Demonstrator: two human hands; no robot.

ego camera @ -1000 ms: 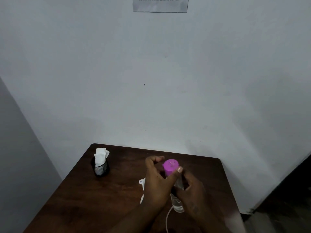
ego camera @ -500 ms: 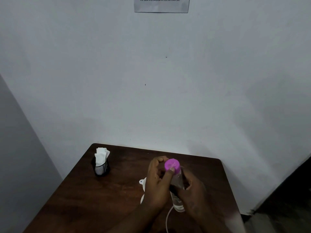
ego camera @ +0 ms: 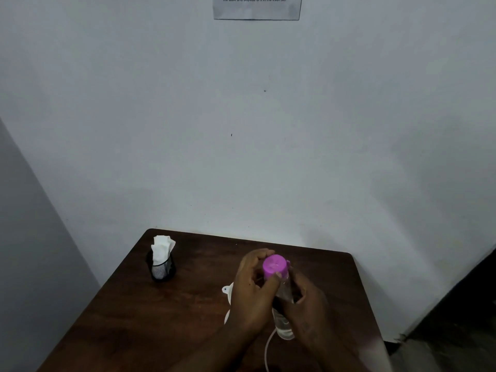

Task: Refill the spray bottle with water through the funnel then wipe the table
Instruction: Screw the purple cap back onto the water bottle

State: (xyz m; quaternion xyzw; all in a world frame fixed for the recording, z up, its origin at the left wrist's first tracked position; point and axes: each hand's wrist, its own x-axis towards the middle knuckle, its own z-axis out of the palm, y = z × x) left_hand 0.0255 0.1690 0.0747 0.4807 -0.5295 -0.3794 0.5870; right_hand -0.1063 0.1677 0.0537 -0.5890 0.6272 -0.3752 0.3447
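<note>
Working at a clear bottle (ego camera: 283, 327) with a pink cap (ego camera: 274, 266), held a little above the dark table (ego camera: 128, 318), near its right half. Right hand (ego camera: 308, 307) wrapping closed around the bottle's middle, steadying the body so that it does not spin with the cap. Left hand (ego camera: 252, 294) curling over the top, thumb (ego camera: 275, 281) and fingers pinching the cap's rim: the natural hold for twisting it. Tilting the bottle slightly, top away from the body, probably to put the cap within easy reach of that pinch. Judging from the grip, turning the cap; loosening or tightening, impossible to tell. Showing some clear water near the bottom of the bottle.

Lying on the table just left of the hands, a white funnel (ego camera: 228, 291), mostly hidden behind the left wrist, close by for the filling step. Trailing toward the near edge below the bottle, a thin white tube (ego camera: 268, 345), its far end hidden; possibly the sprayer's dip tube. Standing well apart at the far left corner, a black mesh holder (ego camera: 161, 269) stuffed with white tissues (ego camera: 161, 247), likely waiting for the wiping. Not yet wiping anything.
</note>
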